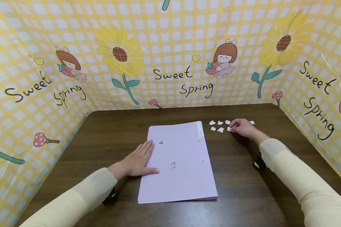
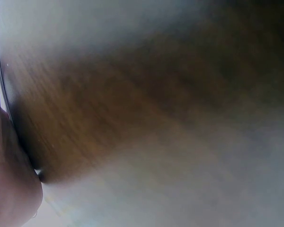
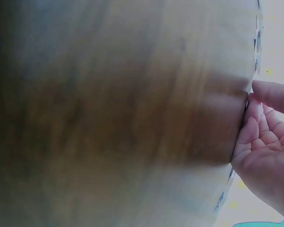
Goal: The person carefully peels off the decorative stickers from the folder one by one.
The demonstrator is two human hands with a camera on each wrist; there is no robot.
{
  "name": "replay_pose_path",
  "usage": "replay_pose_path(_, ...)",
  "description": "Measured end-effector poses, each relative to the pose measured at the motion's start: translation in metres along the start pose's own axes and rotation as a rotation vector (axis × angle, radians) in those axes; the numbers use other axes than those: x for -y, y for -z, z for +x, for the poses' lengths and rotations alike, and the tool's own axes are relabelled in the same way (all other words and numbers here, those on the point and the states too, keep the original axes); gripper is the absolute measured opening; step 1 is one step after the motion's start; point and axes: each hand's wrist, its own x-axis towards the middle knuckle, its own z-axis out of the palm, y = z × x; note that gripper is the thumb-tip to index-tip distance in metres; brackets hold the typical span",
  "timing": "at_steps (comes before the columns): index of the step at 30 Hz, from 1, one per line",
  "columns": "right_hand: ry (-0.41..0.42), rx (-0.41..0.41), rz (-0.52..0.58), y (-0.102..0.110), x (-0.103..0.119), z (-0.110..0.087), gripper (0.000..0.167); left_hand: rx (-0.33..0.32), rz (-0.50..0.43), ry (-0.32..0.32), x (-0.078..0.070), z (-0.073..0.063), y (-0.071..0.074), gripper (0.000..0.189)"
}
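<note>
A lilac paper folder or stack of sheets [image 1: 184, 183] lies flat mid-table, with two small cartoon stickers [image 1: 173, 165] on its face and a pale label strip [image 1: 200, 129] at the top right. My left hand [image 1: 137, 159] rests on its left edge, fingers straight and thumb spread. Right of the folder, small white paper scraps [image 1: 220, 129] lie in two rows. Over these, my right hand [image 1: 242, 127] has curled fingers, thumb and index pinching one white scrap [image 1: 229, 129] at the table. The hand hides part of the rows. In the right wrist view the fingertips [image 3: 255, 97] meet the tabletop.
The dark wooden table [image 1: 102, 135] has rounded far corners. A yellow checked cloth [image 1: 170, 37] with sunflowers and lettering hangs behind it and along both sides. Another white scrap [image 1: 252, 122] lies beyond the right hand. The left wrist view is mostly blurred tabletop.
</note>
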Motion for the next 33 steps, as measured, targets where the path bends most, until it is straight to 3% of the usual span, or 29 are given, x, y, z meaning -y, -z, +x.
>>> replay_pose_path(24,-0.037,-0.006,0.086,0.003,-0.006,0.002,0.02,0.008,-0.002,0.003,-0.001,-0.002,0.002,0.115)
replay_pose_path(33,-0.039,-0.02,0.156,0.006,0.012,-0.005,0.027,0.021,-0.005,0.026,-0.001,0.0,0.0,0.115)
